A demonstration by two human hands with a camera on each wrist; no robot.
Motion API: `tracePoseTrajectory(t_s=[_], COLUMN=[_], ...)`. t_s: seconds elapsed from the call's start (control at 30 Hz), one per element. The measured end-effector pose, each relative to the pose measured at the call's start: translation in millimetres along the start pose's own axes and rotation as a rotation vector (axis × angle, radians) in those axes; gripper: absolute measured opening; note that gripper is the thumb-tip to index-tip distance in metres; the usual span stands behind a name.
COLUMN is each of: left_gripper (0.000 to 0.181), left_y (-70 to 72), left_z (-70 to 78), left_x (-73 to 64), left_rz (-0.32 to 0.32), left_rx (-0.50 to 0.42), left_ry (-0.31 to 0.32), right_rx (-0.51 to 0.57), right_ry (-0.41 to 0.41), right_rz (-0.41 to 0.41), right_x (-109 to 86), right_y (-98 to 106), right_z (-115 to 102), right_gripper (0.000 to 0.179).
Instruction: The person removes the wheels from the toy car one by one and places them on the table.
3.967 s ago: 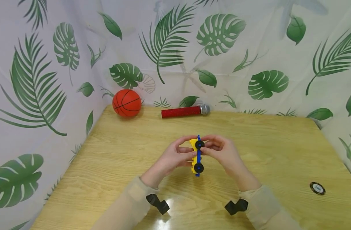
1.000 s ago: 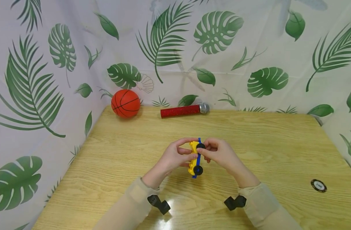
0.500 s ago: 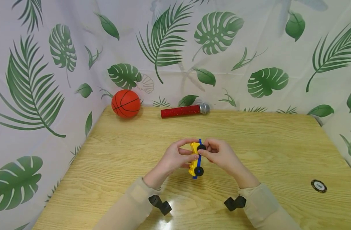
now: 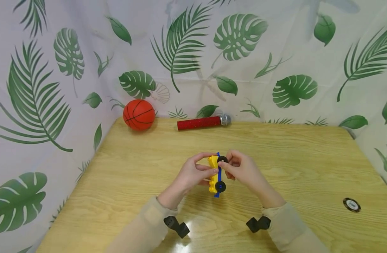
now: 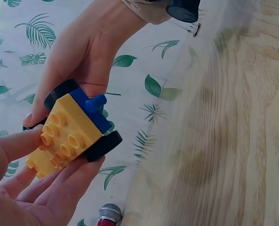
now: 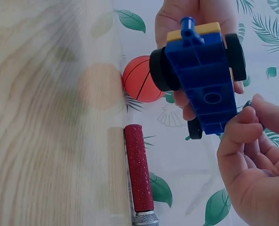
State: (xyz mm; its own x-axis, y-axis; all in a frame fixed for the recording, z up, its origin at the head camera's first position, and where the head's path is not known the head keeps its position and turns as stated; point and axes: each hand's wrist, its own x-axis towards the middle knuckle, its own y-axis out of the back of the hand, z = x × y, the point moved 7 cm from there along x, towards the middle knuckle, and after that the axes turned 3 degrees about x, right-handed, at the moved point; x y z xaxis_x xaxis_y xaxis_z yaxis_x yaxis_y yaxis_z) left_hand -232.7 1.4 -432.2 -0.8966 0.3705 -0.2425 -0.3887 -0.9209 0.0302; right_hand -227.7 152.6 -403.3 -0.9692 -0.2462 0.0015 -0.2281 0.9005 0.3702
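Note:
A toy car with a yellow studded body, blue base and black wheels is held on end above the table between both hands. My left hand grips the yellow body, thumb on one side and fingers on the other. The thumb and forefinger of my right hand pinch the upper wheel. In the right wrist view, the blue underside faces the camera, and that pinched wheel is mostly covered by fingertips. Round yellow studs show in the left wrist view.
An orange-red basketball sits at the table's back left corner. Beside it, along the back edge, lies a red glittery microphone with a silver head. A round black-and-white poker chip lies at the right. Leaf-print cloth stands behind the wooden table.
My right thumb and forefinger have shifted from the car's upper end onto its wheel. The car has tilted slightly and swung back nearer upright. My left hand keeps its grip.

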Motion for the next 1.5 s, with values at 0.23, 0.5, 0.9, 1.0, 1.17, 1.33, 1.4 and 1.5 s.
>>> tracePoseTrajectory(t_s=[0.23, 0.5, 0.9, 1.0, 1.17, 1.33, 1.4, 1.5], left_gripper=[0.047, 0.047, 0.048, 0.049, 0.049, 0.049, 0.049, 0.049], left_y=[1.5, 6.0, 8.7, 9.4, 10.5, 12.2, 13.0, 13.8], left_z=[4.1, 4.6, 4.7, 4.9, 5.2, 3.7, 2.5, 1.7], left_x=[-2.0, -0.7, -1.7, -2.3, -2.9, -2.9, -2.4, -2.4], left_rz=[-0.005, 0.012, 0.027, 0.031, 0.034, 0.046, 0.051, 0.056], left_rx=[-0.043, -0.052, -0.035, -0.032, -0.034, -0.027, -0.026, -0.029], left_ry=[-0.009, -0.013, -0.007, -0.011, -0.015, -0.005, -0.002, 0.001], right_rx=[0.162, 0.31, 0.44, 0.425, 0.425, 0.429, 0.433, 0.443], right_ry=[-0.052, -0.043, -0.093, -0.09, -0.103, -0.126, -0.135, -0.147], right_rz=[-0.04, -0.064, -0.013, -0.006, 0.015, 0.035, 0.042, 0.051], right_x=[-0.1, 1.9, 5.2, 5.2, 4.9, 4.8, 4.9, 5.3], right_y=[1.4, 1.4, 9.9, 12.7, 16.5, 20.1, 21.8, 24.2], right_z=[3.6, 4.8, 12.7, 13.3, 15.1, 17.1, 18.9, 22.2], right_gripper=[0.029, 0.026, 0.017, 0.02, 0.021, 0.021, 0.021, 0.019])
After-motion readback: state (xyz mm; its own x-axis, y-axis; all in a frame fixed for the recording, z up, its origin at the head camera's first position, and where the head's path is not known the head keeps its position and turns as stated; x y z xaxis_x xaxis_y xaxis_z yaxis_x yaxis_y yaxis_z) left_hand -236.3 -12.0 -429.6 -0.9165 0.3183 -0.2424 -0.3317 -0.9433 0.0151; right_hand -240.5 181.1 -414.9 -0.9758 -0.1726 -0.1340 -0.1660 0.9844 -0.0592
